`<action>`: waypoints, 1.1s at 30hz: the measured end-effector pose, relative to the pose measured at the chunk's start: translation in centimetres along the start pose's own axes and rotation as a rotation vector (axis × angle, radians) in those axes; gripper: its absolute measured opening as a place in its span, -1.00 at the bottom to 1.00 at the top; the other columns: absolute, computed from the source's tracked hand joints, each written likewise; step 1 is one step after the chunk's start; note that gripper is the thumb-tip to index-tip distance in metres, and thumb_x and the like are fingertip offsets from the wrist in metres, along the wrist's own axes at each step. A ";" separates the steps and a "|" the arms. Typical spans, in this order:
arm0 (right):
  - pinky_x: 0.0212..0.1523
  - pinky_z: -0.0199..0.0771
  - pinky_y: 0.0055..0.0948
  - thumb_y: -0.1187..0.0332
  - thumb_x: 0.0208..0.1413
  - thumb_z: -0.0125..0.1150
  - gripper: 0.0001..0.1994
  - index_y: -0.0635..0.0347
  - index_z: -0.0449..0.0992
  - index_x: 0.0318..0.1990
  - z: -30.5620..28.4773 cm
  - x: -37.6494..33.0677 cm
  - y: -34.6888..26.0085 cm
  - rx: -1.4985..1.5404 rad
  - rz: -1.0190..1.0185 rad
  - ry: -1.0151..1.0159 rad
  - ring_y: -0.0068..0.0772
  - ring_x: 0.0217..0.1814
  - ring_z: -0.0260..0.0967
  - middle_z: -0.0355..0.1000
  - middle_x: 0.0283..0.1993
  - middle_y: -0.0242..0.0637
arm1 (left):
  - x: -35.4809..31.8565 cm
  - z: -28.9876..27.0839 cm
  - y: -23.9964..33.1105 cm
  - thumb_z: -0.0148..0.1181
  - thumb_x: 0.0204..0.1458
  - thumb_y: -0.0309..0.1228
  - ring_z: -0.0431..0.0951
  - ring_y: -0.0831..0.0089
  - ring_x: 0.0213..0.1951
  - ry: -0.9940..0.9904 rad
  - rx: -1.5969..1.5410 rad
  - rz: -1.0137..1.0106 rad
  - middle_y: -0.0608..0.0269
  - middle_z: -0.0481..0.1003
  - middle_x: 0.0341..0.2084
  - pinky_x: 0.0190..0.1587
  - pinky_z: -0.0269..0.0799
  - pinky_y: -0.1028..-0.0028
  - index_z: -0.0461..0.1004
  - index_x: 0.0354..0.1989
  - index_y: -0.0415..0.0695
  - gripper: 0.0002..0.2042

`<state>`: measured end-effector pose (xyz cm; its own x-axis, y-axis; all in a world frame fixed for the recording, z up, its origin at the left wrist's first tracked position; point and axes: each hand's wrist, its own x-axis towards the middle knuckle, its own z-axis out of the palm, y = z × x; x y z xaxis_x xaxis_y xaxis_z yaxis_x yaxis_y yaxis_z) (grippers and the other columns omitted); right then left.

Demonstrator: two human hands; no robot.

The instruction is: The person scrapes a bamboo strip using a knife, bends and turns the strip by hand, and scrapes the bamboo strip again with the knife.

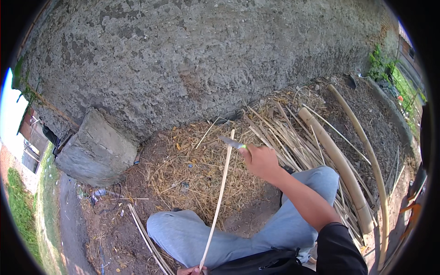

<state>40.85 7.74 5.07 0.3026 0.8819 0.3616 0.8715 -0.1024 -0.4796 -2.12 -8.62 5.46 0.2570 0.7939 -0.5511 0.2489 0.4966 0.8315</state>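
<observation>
Bamboo strip (219, 201), pale and thin, rises from the left hand (191, 271), fingers pinched on its bottom end, to the knife (231, 142). Right hand (260, 160) is clenched round the knife handle, blade at the strip's tip. Light, springy, probably splintery: grip low.

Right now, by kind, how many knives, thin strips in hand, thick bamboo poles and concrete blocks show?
Knife, in the right hand: 1
Thin bamboo strip, lower end in the left hand: 1
Thick bamboo poles, one stout and one slimmer: 2
Concrete block by the wall: 1
Total: 5
The loose split strips in the pile are too tangled to count.
</observation>
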 end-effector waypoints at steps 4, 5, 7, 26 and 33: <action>-0.56 0.31 -0.05 0.10 0.31 -0.05 -0.59 0.27 0.41 -0.44 -2.5 2.8 2.0 0.093 0.222 0.199 0.05 -0.62 0.37 0.36 -0.69 -0.07 | 0.9 -1.9 -1.7 0.05 0.23 -0.27 0.15 0.67 -0.69 -0.016 0.117 0.023 0.49 0.23 -0.78 -0.62 0.00 0.56 0.44 -0.59 -0.14 -0.66; -0.53 0.30 -0.03 0.12 0.30 -0.03 -0.60 0.29 0.40 -0.45 -2.8 2.7 1.3 0.240 0.242 0.237 0.09 -0.60 0.38 0.36 -0.68 -0.03 | 1.4 -2.0 -2.1 0.04 0.24 -0.26 0.17 0.64 -0.66 0.062 0.259 0.227 0.48 0.24 -0.76 -0.59 0.05 0.54 0.44 -0.57 -0.15 -0.66; -0.54 0.27 -0.02 0.15 0.26 0.03 -0.65 0.29 0.38 -0.42 -1.8 -0.2 -0.4 0.161 0.033 0.310 0.06 -0.62 0.36 0.36 -0.66 -0.04 | 1.4 -1.4 -1.0 0.03 0.25 -0.26 0.22 0.53 -0.60 0.161 0.399 0.451 0.36 0.28 -0.71 -0.50 0.17 0.47 0.44 -0.48 -0.21 -0.69; -0.77 0.11 -0.57 0.14 0.30 0.07 -0.69 0.06 0.22 -0.42 -5.9 -0.9 -0.6 1.257 0.618 0.192 -0.65 -0.74 0.20 0.25 -0.53 -0.46 | -1.6 -0.3 21.7 0.09 0.21 -0.38 0.51 0.21 -0.60 1.047 1.517 1.006 0.07 0.52 -0.59 -0.56 0.43 0.34 0.54 -0.30 -0.31 -0.79; -0.62 0.10 -0.50 0.10 0.38 -0.14 -0.60 0.14 0.31 -0.47 -2.4 -2.7 -1.0 0.917 0.237 0.030 -0.69 -0.63 0.09 0.21 -0.56 -0.50 | 6.2 -1.4 17.2 0.13 0.20 -0.38 0.39 0.58 -0.58 0.617 0.665 0.547 0.25 0.46 -0.63 -0.50 0.30 0.50 0.57 -0.26 -0.35 -0.77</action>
<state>40.08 4.38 6.56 0.4539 0.8709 0.1883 0.1466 0.1354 -0.9799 2.47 5.36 16.45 0.0166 0.9848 0.1729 0.7520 -0.1262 0.6470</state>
